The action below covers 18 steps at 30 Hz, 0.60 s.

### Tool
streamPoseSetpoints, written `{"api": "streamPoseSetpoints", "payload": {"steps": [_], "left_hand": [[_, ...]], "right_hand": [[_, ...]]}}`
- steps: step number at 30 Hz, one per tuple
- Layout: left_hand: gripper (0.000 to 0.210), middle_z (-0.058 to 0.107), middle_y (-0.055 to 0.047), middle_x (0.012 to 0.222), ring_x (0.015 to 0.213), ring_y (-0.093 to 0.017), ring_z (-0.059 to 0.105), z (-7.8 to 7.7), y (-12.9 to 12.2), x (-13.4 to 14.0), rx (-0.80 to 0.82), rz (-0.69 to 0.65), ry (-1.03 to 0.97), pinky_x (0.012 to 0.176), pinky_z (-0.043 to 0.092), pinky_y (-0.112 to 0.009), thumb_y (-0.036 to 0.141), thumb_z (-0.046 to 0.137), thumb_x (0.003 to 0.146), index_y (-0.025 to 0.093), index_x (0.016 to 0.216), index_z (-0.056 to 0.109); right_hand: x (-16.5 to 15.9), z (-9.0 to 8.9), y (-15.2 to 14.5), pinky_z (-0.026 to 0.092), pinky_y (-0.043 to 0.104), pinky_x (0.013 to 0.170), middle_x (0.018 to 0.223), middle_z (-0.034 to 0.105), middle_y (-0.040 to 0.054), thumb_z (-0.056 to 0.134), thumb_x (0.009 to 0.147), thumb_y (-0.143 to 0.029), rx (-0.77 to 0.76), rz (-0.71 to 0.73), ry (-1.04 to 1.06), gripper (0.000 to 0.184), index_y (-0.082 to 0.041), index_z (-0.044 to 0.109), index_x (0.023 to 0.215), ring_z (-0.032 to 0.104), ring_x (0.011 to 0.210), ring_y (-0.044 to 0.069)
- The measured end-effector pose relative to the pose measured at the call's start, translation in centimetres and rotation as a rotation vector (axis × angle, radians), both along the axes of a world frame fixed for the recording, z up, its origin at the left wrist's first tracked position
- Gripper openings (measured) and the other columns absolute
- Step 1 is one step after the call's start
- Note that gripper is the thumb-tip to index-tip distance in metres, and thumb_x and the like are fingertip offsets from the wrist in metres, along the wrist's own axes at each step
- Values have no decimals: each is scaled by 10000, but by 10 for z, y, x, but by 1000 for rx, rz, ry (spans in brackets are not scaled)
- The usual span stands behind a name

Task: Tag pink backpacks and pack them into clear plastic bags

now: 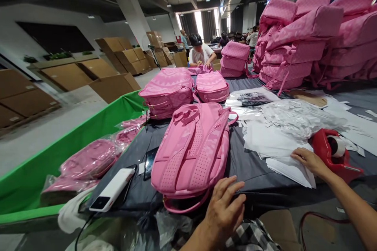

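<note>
A pink backpack [191,149] lies on the dark-covered table with its straps and dotted back panel facing up. My left hand [224,206] is beside its near right corner, fingers loosely spread, holding nothing. Over to the right, my right hand [310,161] has its fingers together on a white paper sheet [288,172] at the edge of a loose pile; its thumb is mostly hidden. Just beyond that hand stands a red tape dispenser [332,153] with a roll in it.
Other pink backpacks [167,90] stand ahead, with tall stacks [294,43] at the right. A white power bank [112,190] and a phone [150,162] lie left. A green-lined bin [118,111] holds bagged backpacks. Plastic bags [294,115] cover papers. A person [202,53] works opposite.
</note>
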<state>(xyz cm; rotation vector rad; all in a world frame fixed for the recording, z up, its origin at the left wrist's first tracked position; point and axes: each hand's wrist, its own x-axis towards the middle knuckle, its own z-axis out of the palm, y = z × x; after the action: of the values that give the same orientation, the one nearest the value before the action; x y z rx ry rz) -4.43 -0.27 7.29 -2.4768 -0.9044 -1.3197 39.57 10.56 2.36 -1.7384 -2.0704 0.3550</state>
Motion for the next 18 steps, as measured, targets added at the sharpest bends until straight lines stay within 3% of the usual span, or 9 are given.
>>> {"api": "streamPoseSetpoints", "payload": {"steps": [6, 11, 14, 18], "left_hand": [[160, 707, -105, 1200, 1248, -258, 593, -9, 13, 29, -385, -297, 15, 1005, 563, -419, 163, 611, 912, 188, 1059, 669], [111, 712, -73, 1206, 1261, -248, 580, -26, 30, 47, -598, -403, 42, 1055, 528, -412, 250, 651, 941, 205, 1024, 709], [241, 698, -78, 1280, 1305, -253, 555, -31, 41, 74, -614, -426, 221, 1105, 484, -418, 324, 628, 971, 190, 1162, 686], [604, 498, -153, 1556, 1464, -306, 413, -40, 61, 132, -481, -467, 514, 1171, 400, -485, 471, 539, 1012, 95, 1478, 457]], "right_hand": [[1, 4, -4, 489, 403, 731, 741, 645, 96, 244, 859, -883, 90, -23, -69, 742, -254, 605, 703, 607, 754, 265], [2, -6, -17, 508, 390, 732, 780, 680, 101, 275, 827, -908, 35, -67, 30, 749, -249, 617, 726, 638, 752, 264], [2, -6, -19, 504, 364, 703, 773, 691, 92, 336, 803, -906, -50, -86, 89, 731, -239, 626, 724, 639, 728, 251], [1, 1, -13, 457, 337, 621, 638, 629, 61, 365, 757, -920, -115, -85, 79, 734, -227, 568, 630, 568, 626, 213]]}}
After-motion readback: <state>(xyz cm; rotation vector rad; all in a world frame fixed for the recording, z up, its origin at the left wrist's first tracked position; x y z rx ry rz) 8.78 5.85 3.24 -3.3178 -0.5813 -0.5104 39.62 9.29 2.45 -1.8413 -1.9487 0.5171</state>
